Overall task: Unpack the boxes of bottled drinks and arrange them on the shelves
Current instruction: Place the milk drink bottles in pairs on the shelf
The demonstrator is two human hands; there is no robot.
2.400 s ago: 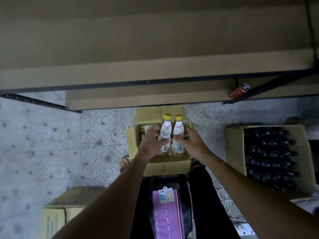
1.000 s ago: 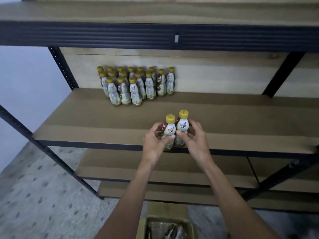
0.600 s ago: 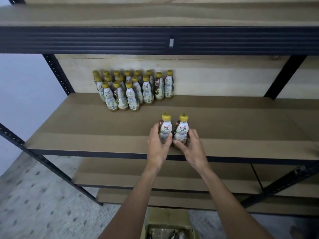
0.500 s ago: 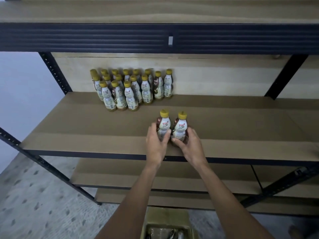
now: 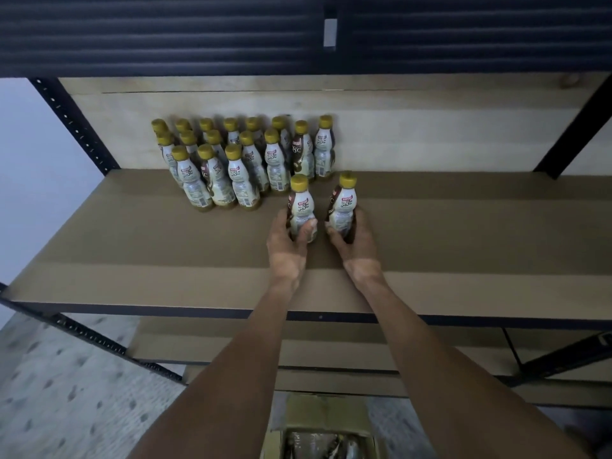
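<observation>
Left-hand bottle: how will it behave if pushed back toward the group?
Probably tippy if pushed high: the bottle is tall and narrow. Pushed low, where the left hand grips it, it should slide upright on the flat shelf. Likely rigid: no denting shows.

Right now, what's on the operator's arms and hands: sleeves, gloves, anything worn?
Nothing worn shows. The left hand and right hand are bare, with no gloves or tape. The left forearm and right forearm are bare down to the frame edge: no sleeves, watch, bands or cables.
</observation>
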